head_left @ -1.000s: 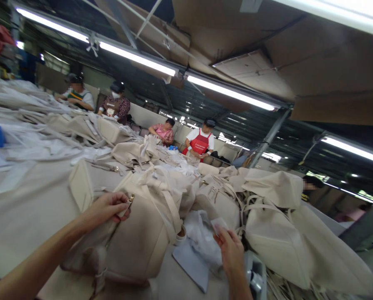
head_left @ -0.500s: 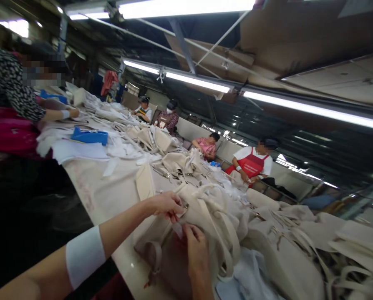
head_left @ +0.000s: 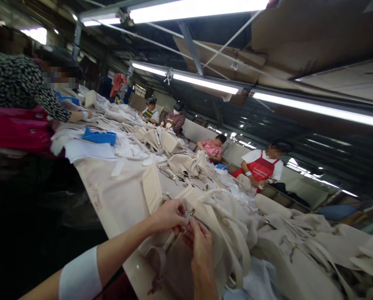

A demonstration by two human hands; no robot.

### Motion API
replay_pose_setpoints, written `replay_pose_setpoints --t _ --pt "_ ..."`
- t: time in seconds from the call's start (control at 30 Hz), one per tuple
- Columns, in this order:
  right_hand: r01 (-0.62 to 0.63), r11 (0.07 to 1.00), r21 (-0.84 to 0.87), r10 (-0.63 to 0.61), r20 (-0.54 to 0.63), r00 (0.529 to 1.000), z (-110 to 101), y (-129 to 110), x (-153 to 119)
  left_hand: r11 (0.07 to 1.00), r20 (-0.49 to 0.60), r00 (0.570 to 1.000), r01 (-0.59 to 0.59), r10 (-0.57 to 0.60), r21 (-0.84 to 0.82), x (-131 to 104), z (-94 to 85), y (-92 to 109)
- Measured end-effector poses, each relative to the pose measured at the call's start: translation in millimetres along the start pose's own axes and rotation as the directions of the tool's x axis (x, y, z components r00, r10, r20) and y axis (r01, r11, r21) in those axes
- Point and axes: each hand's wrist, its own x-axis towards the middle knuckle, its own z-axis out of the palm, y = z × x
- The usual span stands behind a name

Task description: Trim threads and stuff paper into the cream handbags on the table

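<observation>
Strip lights (head_left: 205, 83) burn overhead as we pinch a whitish scrap (head_left: 185, 217) between the fingertips of our left hand (head_left: 171, 214) and right hand (head_left: 201, 239), beside a gold-coloured fitting (head_left: 192, 212) on the beige bag (head_left: 177, 264) lying beneath them on the table (head_left: 120, 191); more bags (head_left: 283, 258) spread around it, a red-aproned co-worker (head_left: 263, 166) beyond.

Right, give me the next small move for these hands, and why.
Perhaps fold the film around the gold fitting: left hand and right hand have their fingertips together at the film, beside the fitting on the bag. Whether it's already wrapped is too small to tell.
</observation>
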Motion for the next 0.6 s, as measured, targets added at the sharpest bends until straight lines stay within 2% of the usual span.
replay_pose_setpoints --t 0.17,0.27,0.37,0.43,0.6 --pt "0.029 0.999 -0.039 -0.028 0.024 0.999 -1.2 -4.5 2.4 0.983 -0.037 0.999 0.036 -0.03 0.182 -10.3 0.1 7.0" --pt "0.061 0.995 -0.074 -0.059 0.038 0.998 -3.8 -5.3 4.3 0.952 -0.007 0.995 0.095 -0.097 0.292 -14.8 -3.5 7.5" --pt "0.072 0.994 -0.085 -0.068 0.05 0.996 -7.3 -2.7 5.4 0.974 0.068 0.979 0.184 -0.194 0.135 -15.4 -5.2 3.6" --pt "0.075 0.992 -0.099 -0.07 0.055 0.996 -8.7 -0.4 6.0 0.984 0.079 0.982 0.175 -0.173 -0.021 -13.7 -2.2 -0.9" --pt "0.121 0.983 -0.139 -0.113 0.063 0.992 -8.5 1.8 8.8 0.976 -0.067 0.991 0.097 -0.112 -0.193 -5.2 16.0 -13.8"
